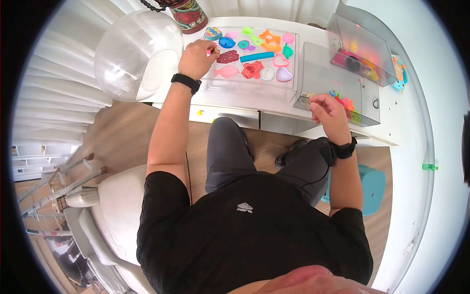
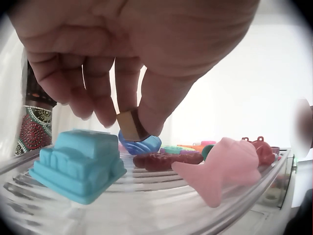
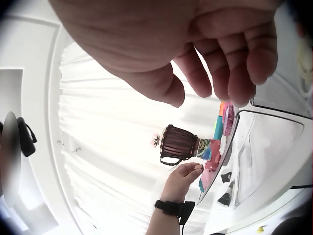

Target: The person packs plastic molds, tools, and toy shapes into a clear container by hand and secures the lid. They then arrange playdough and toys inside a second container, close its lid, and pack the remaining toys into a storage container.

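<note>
My left hand (image 1: 196, 59) is over the left side of a clear ribbed tray (image 1: 220, 90). Between thumb and fingertips it pinches a small tan-and-brown block (image 2: 128, 126). Close to it lie a dark red ridged piece (image 1: 227, 57), a blue oval mould (image 1: 226, 42) and a pink fish mould (image 1: 226, 72). A light blue car-shaped mould (image 2: 80, 164) sits in front of the hand in the left wrist view. My right hand (image 1: 330, 115) hovers with loosely bent fingers and nothing in them, above the front of a clear bin (image 1: 338, 73) with small colourful pieces.
Farther along the tray are a blue bar (image 1: 257, 56), a red mould (image 1: 252, 70) and a purple heart mould (image 1: 284, 74). A drum (image 1: 188, 14) and a clear globe (image 1: 137, 54) stand at left. Another clear bin (image 1: 362, 49) is at back right.
</note>
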`<state>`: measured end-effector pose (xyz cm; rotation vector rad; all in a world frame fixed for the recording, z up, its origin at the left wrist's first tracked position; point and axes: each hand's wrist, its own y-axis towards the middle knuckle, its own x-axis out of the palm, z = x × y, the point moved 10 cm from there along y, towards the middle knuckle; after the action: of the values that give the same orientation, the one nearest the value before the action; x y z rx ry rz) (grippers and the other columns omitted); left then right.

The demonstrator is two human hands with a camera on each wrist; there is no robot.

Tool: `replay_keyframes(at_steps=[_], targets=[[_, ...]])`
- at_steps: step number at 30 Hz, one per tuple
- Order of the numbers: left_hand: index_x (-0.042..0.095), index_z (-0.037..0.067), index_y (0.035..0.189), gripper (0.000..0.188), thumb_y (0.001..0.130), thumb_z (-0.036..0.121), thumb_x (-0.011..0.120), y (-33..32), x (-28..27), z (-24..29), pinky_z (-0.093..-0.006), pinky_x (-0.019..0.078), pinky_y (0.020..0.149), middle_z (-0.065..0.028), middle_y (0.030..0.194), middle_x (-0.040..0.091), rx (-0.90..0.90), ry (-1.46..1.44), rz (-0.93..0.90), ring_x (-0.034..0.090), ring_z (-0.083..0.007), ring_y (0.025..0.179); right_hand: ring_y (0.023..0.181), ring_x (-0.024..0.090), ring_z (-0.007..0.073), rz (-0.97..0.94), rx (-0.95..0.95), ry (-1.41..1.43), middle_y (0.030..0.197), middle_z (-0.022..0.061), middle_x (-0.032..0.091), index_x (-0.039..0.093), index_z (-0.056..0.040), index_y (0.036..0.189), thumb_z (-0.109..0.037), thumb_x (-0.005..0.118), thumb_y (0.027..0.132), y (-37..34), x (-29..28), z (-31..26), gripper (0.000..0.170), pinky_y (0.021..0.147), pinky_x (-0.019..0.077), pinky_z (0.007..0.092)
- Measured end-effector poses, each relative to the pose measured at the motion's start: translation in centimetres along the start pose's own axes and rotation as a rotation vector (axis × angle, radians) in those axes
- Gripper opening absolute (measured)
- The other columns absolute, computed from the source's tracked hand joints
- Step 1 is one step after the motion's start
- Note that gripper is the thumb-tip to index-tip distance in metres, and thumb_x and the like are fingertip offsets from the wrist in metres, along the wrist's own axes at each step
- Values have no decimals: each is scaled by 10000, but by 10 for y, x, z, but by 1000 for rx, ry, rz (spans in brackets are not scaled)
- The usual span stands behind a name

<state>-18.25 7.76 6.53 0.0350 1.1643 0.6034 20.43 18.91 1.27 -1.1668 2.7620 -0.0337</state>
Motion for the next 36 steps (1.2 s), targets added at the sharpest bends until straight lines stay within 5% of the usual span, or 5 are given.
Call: replay_keyframes(at_steps=[8, 20, 22, 28, 36], targets=[[777, 143, 995, 180, 860, 260, 765, 10, 9, 10, -476, 565, 830, -99, 976, 750, 39, 352, 117, 692, -349, 941, 761, 611, 51, -27, -48, -63, 867, -32, 645, 680, -35, 1163, -136, 665, 1020, -1, 3, -1, 176, 676, 477, 222], [759, 76, 1038, 210, 842, 134, 810, -27, -33, 28, -435, 560, 863, -119, 1010, 743, 109, 39, 241, 695, -329, 961, 848, 653, 98, 188, -14, -310, 895, 30, 687, 704, -18, 1140, -147, 716, 991, 39, -74, -25, 197, 749, 522, 266], [753, 40, 1015, 165, 871, 103, 804, -36, -37, 43, -383, 560, 779, -115, 981, 746, 109, -54, 247, 701, -276, 860, 874, 704, 204, 113, -238, -736, 901, 97, 717, 709, -20, 1140, -223, 742, 951, 70, -82, -31, 279, 760, 547, 340], [747, 46, 992, 114, 887, 43, 793, -68, -18, 99, -298, 517, 670, -75, 922, 734, 117, -417, 101, 656, -164, 741, 932, 714, 373, -401, -61, -1297, 941, 199, 745, 758, -11, 1041, -366, 798, 836, 134, -44, 25, 411, 826, 560, 469], [720, 32, 986, 122, 881, 20, 781, -108, 27, 170, -307, 541, 671, -74, 919, 708, 292, -658, -156, 669, -197, 755, 849, 736, 340, -738, 183, -1428, 870, 186, 761, 779, 12, 916, -441, 844, 739, 154, -6, 84, 491, 776, 569, 462]])
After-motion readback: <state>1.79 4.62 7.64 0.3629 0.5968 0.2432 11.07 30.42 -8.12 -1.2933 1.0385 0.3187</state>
